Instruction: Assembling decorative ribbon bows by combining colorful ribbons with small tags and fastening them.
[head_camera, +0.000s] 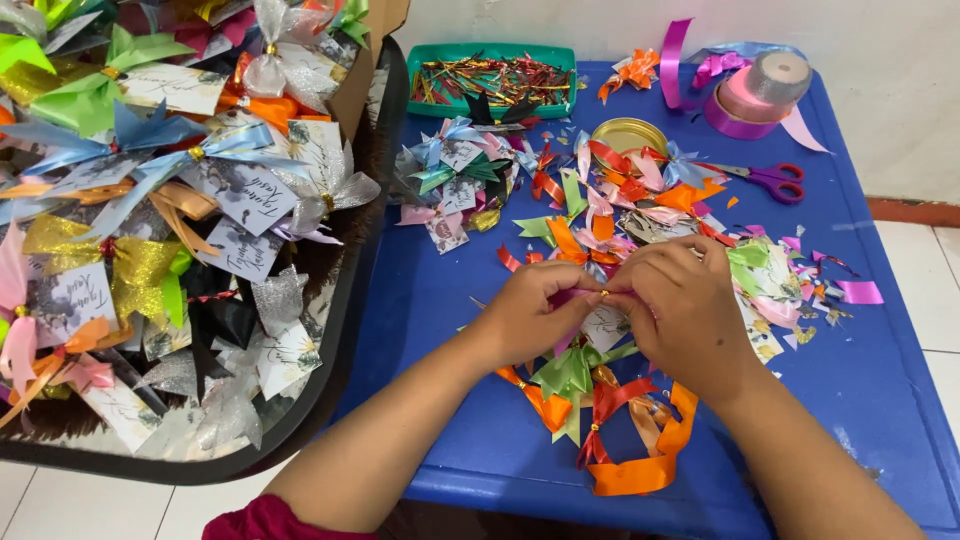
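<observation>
We have both hands meeting over the middle of the blue table (450, 300), and between them sits a small pink ribbon bow (575, 297) with a gold tie at its centre. Our left hand (530, 315) is closed around the bow's left loop, and our right hand (685, 310) pinches its right side, fingertips together at the gold tie, with a small printed tag (603, 326) just under them. We judge this bow to be mid-assembly, not yet set down

A good deal looks done: the big dark basket (330, 390) at our left is heaped with finished bows and tags, and a smaller cluster of tagged bows (455, 170) lies near the green tray (430, 55) of metallic twist ties. Plenty also seems left: loose bows (600, 390) in orange and green lie just below our hands, cut ribbon pieces (640, 195) are scattered beyond them, and the ribbon rolls (765, 90) and purple scissors (775, 180) sit at the far right
</observation>
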